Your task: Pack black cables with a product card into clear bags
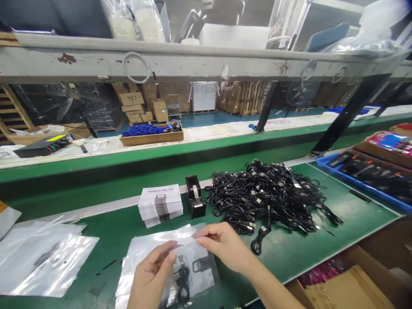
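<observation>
The left hand [151, 274] is closed in a pinch on the upper edge of a clear plastic bag [180, 262], thumb and fingers pressed together at the flap. The right hand [222, 244] pinches the same edge just beside it, fingertips meeting over a thin strip at the bag mouth, possibly tape or the seal flap; which one cannot be determined. The bag lies flat on the green work surface [289, 253] directly before the person, and it contains a coiled black cable [183, 279] and a printed leaflet. Judged step: closing the filled bag. The next move likely calls for pressing the flap down evenly along the mouth. A tape dispenser [195, 196] stands just behind the bag, beside a stack of leaflets [160, 205]; a pile of black cables [270, 195] lies to the right.
</observation>
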Tool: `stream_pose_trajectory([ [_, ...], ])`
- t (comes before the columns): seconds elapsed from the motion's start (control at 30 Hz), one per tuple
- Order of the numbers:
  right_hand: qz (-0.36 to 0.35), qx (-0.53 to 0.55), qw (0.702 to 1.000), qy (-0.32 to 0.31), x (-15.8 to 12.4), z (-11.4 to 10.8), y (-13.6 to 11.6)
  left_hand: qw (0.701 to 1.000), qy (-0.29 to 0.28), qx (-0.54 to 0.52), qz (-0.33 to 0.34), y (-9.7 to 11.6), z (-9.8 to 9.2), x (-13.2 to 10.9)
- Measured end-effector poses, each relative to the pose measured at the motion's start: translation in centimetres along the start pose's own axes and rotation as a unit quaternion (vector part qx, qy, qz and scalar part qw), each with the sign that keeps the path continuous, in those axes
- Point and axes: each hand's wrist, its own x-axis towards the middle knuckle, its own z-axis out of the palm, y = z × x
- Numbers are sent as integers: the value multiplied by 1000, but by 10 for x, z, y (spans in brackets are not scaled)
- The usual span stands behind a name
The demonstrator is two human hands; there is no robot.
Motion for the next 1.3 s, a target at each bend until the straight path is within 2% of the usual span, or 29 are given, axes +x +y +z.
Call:
stream_pose_trajectory([
  [0.13, -42, -28, 998, -31, 6, -12, 2, 997, -33, 73, 19, 1, -11, 7],
  [0.23, -79, -65, 994, -39, 8, -17, 8, 998, -42, -40, -31, 5, -13, 10],
  [0.3, -106, -65, 992, -38, 9, -17, 12, 990, -39, -118, -72, 6, -8, 11],
  [0.33, -118, -60, 990, -39, 10, -17, 13, 989, -38, -124, -75, 5, -4, 11],
  [0.43, -143, -57, 987, -51, 10, -16, 14, 997, -37, -38, -52, -3, 10, 10],
  [0.5, -150, -71, 985, -54, 11, -18, 12, 997, -63, -16, -43, -9, 16, 7],
  [0.57, -141, -104, 985, -2, 16, -21, 9, 996, -73, -30, -39, -13, 18, 5],
  [0.67, -84, -193, 965, 156, 35, -27, 6, 998, -25, -50, -38, -19, 16, 4],
  [0.73, -47, -232, 948, 212, 51, -29, 5, 997, 7, -57, -42, -21, 14, 4],
  [0.8, -31, -233, 948, 213, 66, -29, 5, 997, 20, -61, -41, -23, 11, 5],
  [0.93, -4, -186, 968, 170, 79, -24, 5, 998, 11, -55, -6, -23, 8, 4],
  [1.03, 2, -130, 981, 142, 74, -21, 6, 999, 22, -43, 3, -26, 4, 6],
  [1.13, -10, -105, 986, 128, 62, -16, 11, 998, 32, -47, -40, -33, 1, 10],
  [1.23, -22, -117, 982, 149, 53, -11, 20, 997, 9, -55, -60, -38, 0, 15],
  [1.3, -20, -137, 975, 176, 50, -8, 28, 995, 22, -70, -67, -37, 0, 16],
])
